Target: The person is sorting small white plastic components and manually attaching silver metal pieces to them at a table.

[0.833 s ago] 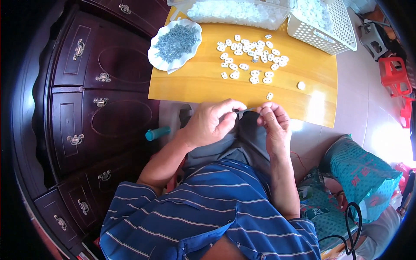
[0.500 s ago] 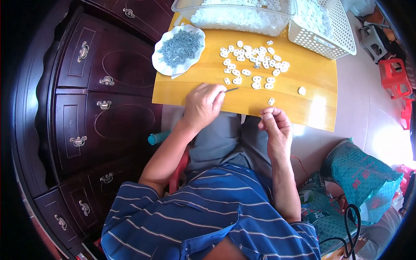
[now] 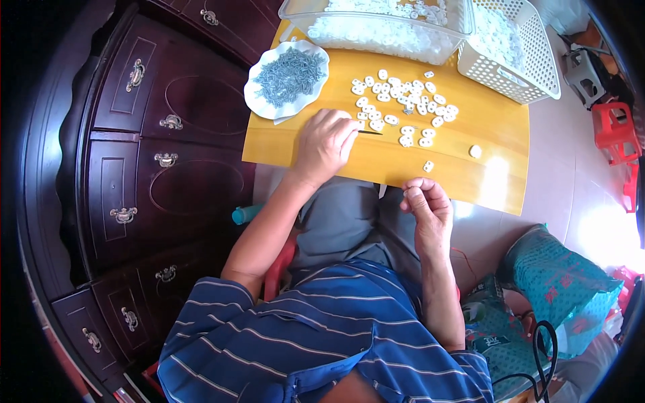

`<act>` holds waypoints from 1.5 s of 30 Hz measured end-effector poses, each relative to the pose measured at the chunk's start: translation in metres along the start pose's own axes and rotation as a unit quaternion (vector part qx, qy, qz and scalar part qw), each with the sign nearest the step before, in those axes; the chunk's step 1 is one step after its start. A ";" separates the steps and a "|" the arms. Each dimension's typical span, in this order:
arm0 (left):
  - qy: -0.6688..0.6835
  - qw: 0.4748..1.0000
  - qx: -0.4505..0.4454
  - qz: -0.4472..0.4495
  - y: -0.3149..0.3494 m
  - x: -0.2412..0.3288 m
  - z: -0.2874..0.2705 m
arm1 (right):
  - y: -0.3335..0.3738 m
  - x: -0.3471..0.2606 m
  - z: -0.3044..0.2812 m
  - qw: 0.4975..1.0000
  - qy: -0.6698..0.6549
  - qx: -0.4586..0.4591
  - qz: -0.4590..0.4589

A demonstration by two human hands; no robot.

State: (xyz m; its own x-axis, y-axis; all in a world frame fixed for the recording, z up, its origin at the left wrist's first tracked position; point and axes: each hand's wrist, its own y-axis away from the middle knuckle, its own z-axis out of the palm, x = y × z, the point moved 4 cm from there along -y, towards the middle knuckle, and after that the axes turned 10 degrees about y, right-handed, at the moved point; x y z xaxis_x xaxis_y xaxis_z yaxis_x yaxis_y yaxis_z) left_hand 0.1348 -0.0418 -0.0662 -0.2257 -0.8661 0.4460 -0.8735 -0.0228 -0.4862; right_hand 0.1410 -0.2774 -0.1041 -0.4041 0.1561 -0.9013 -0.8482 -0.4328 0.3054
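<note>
My left hand (image 3: 326, 144) is closed over the near left part of the yellow table (image 3: 275, 144). A thin dark pointed tool (image 3: 371, 132) sticks out to the right from its fingers, its tip close to small white two-hole plastic pieces (image 3: 377, 125). At the near edge my right hand (image 3: 431, 211) is closed, thumb and forefinger pinched together; whatever lies between them is too small to make out. Just beyond those fingertips rests a single white two-hole piece (image 3: 428, 166). Several more such pieces (image 3: 396, 91) lie scattered across the middle, with tiny metal bits among them.
A white scalloped dish (image 3: 259, 104) heaped with small grey metal pins (image 3: 290, 75) stands at the far left. Along the back are a clear bin (image 3: 383, 47) and a perforated basket (image 3: 500, 80) of white pieces. A round white piece (image 3: 475, 151) lies at right.
The view has shifted slightly. My left hand has moved a little farther from me, bringing the pointed tool nearer the white pieces. My right hand keeps its pinch near the table edge.
</note>
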 end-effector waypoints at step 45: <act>0.332 0.936 -0.095 -0.072 0.043 0.069 -0.006 | 0.003 0.007 0.015 0.989 -0.002 -0.145 0.034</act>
State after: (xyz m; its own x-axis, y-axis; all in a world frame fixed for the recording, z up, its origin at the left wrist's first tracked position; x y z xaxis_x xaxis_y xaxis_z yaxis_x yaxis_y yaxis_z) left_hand 0.0789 -0.0999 -0.0519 -0.2626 -0.3583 0.8959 -0.9623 0.0285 -0.2706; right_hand 0.1307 -0.2646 -0.1049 -0.4584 0.1218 -0.8803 -0.6860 -0.6783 0.2634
